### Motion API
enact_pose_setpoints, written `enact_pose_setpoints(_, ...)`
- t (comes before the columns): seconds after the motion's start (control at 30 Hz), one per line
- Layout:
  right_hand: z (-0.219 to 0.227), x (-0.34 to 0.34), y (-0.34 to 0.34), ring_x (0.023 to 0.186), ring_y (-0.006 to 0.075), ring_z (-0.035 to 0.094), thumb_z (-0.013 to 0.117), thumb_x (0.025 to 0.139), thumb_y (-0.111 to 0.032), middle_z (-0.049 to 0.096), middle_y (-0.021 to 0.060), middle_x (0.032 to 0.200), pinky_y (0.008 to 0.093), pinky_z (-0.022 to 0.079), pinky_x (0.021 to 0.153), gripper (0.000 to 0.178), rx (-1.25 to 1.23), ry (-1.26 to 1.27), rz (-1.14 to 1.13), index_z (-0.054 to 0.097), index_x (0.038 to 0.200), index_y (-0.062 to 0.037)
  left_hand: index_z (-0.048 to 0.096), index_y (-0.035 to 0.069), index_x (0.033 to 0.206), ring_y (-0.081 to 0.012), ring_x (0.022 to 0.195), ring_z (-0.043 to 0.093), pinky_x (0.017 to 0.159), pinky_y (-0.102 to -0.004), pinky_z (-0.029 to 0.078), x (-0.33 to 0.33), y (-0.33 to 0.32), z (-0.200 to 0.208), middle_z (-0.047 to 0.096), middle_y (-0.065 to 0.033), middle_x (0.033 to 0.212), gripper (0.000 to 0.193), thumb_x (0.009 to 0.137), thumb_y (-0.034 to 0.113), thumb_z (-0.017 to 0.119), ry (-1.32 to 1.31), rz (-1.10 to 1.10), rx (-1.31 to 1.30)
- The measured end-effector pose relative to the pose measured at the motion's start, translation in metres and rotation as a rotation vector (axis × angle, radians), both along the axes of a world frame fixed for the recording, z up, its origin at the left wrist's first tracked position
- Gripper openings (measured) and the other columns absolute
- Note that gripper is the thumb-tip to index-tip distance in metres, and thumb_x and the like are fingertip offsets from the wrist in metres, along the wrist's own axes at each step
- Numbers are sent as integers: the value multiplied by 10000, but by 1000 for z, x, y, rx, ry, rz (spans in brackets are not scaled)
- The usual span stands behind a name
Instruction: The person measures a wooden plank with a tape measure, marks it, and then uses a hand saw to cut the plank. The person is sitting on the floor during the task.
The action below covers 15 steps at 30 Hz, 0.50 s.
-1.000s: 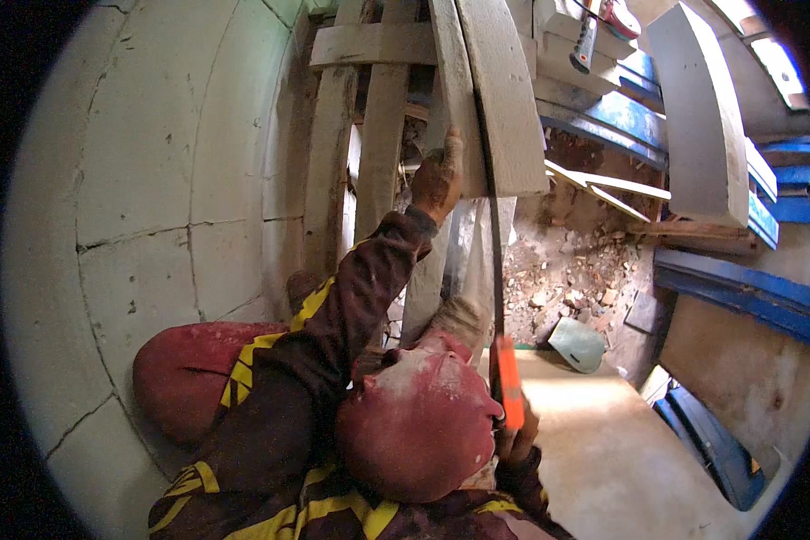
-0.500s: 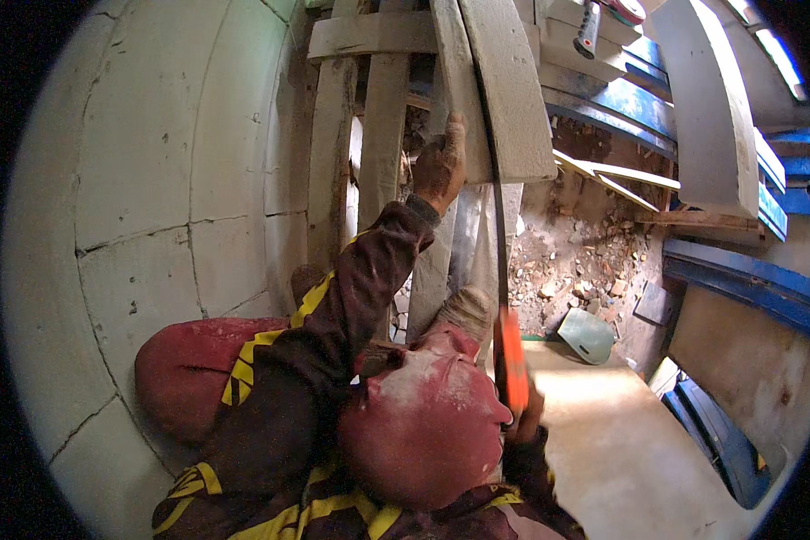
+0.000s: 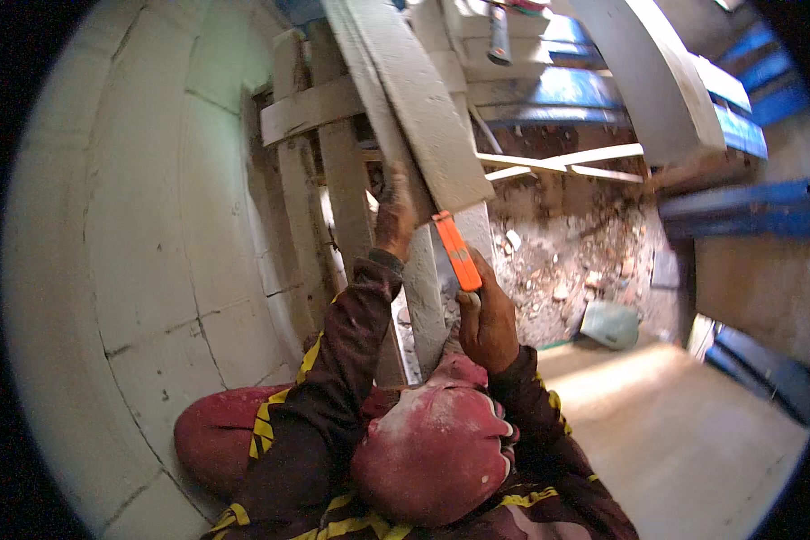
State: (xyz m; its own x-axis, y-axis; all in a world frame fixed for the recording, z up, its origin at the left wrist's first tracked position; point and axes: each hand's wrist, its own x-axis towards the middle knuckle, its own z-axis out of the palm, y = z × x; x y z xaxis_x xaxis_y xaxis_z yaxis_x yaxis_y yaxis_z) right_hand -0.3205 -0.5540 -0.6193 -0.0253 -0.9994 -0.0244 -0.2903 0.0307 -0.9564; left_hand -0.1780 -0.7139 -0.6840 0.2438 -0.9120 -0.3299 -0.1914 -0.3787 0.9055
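A long light-grey block (image 3: 423, 117), apparently aerated concrete, lies lengthwise over wooden slats, split by a dark cut along its length. In that cut runs the blade of a handsaw, mostly hidden; the saw's orange handle (image 3: 457, 254) stands close to the block's near end. My right hand (image 3: 490, 319) is closed round the handle's lower part. On the narrower left strip of the block, my left hand (image 3: 394, 220) grips the edge near its end, thumb on top and fingers partly out of sight. My knee in dusty red trousers (image 3: 432, 454) is just below the saw.
A pale block wall (image 3: 144, 225) rises on the left. Wooden slats (image 3: 344, 171) form the support beneath. Rubble (image 3: 594, 261) and a grey-green scoop-like piece (image 3: 610, 324) lie at right. Another long block (image 3: 648, 81) stands far right, near a dark-handled tool (image 3: 499, 36) and blue panels (image 3: 747, 211).
My right hand has pushed the saw forward, bringing its orange handle from beside my knee up to the block's end. My left hand stays on the strip; the view has shifted.
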Motion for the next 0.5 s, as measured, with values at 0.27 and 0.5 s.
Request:
enact_pose_setpoints(0.27,52,-59,122,1074,288,635,495,979,-356,603,238,1268,374,496,904,557,190,6,66,460,1374,35,356,-17,1469,-247,1236,484,1036,-337,380,4,8,24,470,-136,1421,865,957,681,365,55,31,-51)
enact_pose_setpoints(0.5,20,-27,10,1158,384,610,565,915,-67,575,276,1283,416,509,920,540,4,-26,-23,408,1430,-23,326,16,1489,-292,1331,434,1093,-355,342,-6,-9,1,406,-187,1480,802,985,640,326,296,-22,-33)
